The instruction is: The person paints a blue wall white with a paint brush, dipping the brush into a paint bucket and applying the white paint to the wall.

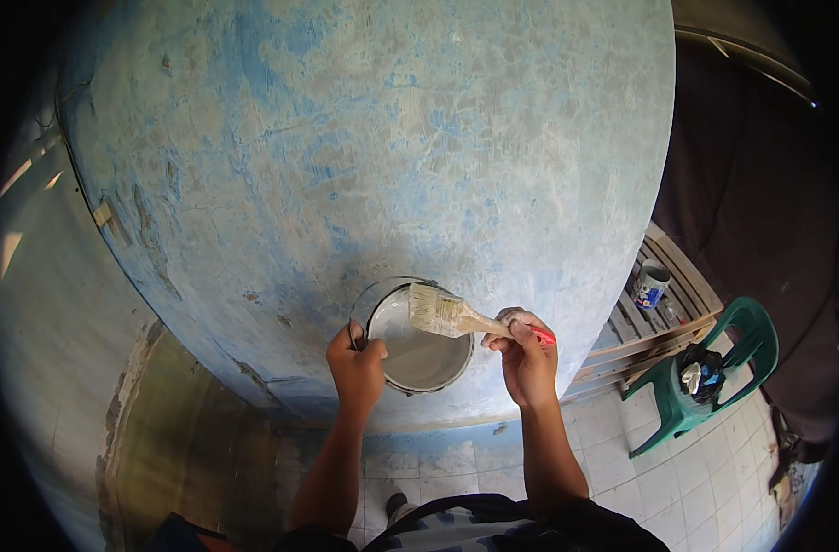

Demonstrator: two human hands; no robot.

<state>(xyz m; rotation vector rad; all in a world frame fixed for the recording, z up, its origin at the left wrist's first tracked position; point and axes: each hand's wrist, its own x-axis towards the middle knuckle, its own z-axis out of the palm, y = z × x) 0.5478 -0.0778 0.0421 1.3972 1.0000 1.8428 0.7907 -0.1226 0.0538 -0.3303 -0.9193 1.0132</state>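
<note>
A round bucket (464, 369) with whitish-grey paint inside hangs in front of me, its thin wire handle arching over the top. My left hand (356, 362) grips it at its left side, fingers closed round the handle and rim. In my right hand (528, 354) is a wide paintbrush (447, 313), pinched by its handle, which has a red end. The pale, paint-caked bristles point left and lie over the far part of the bucket's opening. Whether they touch the rim I cannot tell.
A curved-looking wall (373, 166) with patchy blue and whitish paint rises ahead. To the right are a slatted wooden bench (682, 267) with a can (652, 283) on it, and a green plastic chair (755, 336) holding a black bag (701, 373). White tiles (613, 460) cover the floor.
</note>
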